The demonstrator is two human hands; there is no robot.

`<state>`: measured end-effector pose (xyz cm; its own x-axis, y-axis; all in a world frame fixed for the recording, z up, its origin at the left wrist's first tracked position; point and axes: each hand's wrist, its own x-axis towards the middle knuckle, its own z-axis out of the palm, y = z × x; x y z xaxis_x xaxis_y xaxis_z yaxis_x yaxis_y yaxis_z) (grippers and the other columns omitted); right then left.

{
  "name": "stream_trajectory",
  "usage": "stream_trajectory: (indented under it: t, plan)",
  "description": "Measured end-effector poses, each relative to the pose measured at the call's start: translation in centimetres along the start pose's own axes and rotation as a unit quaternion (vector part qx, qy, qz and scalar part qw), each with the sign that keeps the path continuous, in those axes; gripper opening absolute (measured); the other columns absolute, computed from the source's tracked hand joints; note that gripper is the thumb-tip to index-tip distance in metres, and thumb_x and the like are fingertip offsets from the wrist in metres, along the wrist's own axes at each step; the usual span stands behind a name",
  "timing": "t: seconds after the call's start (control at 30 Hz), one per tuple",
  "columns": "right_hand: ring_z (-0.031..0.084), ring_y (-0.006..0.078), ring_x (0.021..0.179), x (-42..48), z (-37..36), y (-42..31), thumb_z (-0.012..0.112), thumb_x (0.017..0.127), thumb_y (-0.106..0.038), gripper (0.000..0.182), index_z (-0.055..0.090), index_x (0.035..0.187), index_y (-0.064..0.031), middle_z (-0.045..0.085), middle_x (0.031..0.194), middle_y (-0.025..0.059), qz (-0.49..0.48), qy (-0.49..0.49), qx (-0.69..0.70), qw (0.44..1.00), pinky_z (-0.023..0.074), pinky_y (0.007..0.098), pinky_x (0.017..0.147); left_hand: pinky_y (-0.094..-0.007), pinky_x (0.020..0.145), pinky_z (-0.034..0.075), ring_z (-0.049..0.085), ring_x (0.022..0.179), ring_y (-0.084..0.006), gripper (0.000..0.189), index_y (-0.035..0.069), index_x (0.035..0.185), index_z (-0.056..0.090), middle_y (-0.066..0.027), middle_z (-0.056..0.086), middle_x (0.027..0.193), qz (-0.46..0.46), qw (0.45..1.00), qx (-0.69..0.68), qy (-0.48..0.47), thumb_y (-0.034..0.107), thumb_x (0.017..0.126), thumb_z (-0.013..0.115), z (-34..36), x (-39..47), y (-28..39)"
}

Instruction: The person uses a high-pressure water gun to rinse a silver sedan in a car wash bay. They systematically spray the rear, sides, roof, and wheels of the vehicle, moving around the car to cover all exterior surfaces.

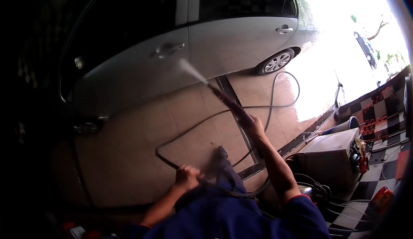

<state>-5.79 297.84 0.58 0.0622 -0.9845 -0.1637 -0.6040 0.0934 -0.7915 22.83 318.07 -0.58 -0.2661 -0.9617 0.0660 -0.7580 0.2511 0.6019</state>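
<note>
My right hand is closed around the rear of a long pressure washer spray gun, held out towards the car. A white jet of water leaves its nozzle and points at the lower side of the silver car, near the seam between the front and rear doors. Lower down, my left hand grips the black hose, which loops across the tiled floor and past my waist. My right hand hides part of the gun's handle.
The hose makes a loop near the car's rear wheel. At the right stand a white box-shaped cabinet and a blue bucket, with cables below. A dark drain strip crosses the floor. Bright daylight fills the opening behind the car.
</note>
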Motion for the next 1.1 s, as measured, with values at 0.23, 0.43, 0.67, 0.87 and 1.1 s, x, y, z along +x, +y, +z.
stream_trajectory:
  t: [0.23, 0.43, 0.67, 0.87, 1.1]
  plan:
    - [0.069, 0.0316, 0.090, 7.9, -3.8, 6.7, 0.071, 0.078, -0.034, 0.043, 0.064, 0.119, -0.0204, 0.069, 0.091, 0.0173, -0.055, 0.047, 0.072, 0.995, 0.0511, 0.0393, 0.077, -0.0402, 0.061, 0.041, 0.059, 0.061, -0.0292, 0.027, 0.010, 0.053, 0.058, -0.0083, 0.060, 0.058, -0.031, 0.999, 0.030, -0.014, 0.024, 0.067, 0.075, 2.3, 6.2, 1.9]
    - [0.067, 0.0228, 0.076, 12.2, -12.0, 9.5, 0.067, 0.082, -0.021, 0.033, 0.065, 0.114, -0.0131, 0.067, 0.080, 0.0132, 0.079, 0.155, 0.083, 0.981, 0.0486, 0.0363, 0.067, -0.0401, 0.059, 0.041, 0.058, 0.059, -0.0296, 0.032, 0.009, 0.052, 0.055, -0.0090, 0.058, 0.056, -0.050, 0.997, 0.051, -0.037, 0.025, 0.065, 0.079, 3.8, 11.0, 3.9]
    - [0.064, 0.0176, 0.080, 14.2, -13.6, 9.5, 0.068, 0.082, -0.018, 0.036, 0.063, 0.116, -0.0096, 0.066, 0.083, 0.0100, 0.027, 0.112, 0.052, 0.992, 0.0489, 0.0315, 0.074, -0.0420, 0.060, 0.044, 0.060, 0.062, -0.0306, 0.025, 0.010, 0.056, 0.061, -0.0092, 0.062, 0.061, -0.021, 0.995, 0.041, -0.092, 0.026, 0.070, 0.074, 5.8, 15.6, 6.8]
    - [0.068, 0.0227, 0.089, 15.0, -17.8, 4.2, 0.069, 0.082, -0.019, 0.045, 0.059, 0.125, -0.0138, 0.069, 0.093, 0.0140, -0.032, 0.114, 0.045, 0.992, 0.0495, 0.0341, 0.079, -0.0439, 0.061, 0.047, 0.062, 0.064, -0.0323, 0.027, 0.009, 0.057, 0.061, -0.0105, 0.062, 0.062, -0.011, 0.996, 0.018, -0.089, 0.027, 0.072, 0.073, 4.7, 18.2, 7.9]
    - [0.066, 0.0372, 0.087, 15.8, -21.7, -1.5, 0.067, 0.081, -0.027, 0.043, 0.061, 0.123, -0.0245, 0.067, 0.084, 0.0179, -0.092, 0.047, 0.005, 0.995, 0.0512, 0.0405, 0.075, -0.0414, 0.051, 0.045, 0.059, 0.054, -0.0313, 0.032, 0.009, 0.053, 0.056, -0.0108, 0.058, 0.056, 0.036, 0.998, -0.003, -0.045, 0.027, 0.070, 0.077, 4.6, 19.4, 11.2]
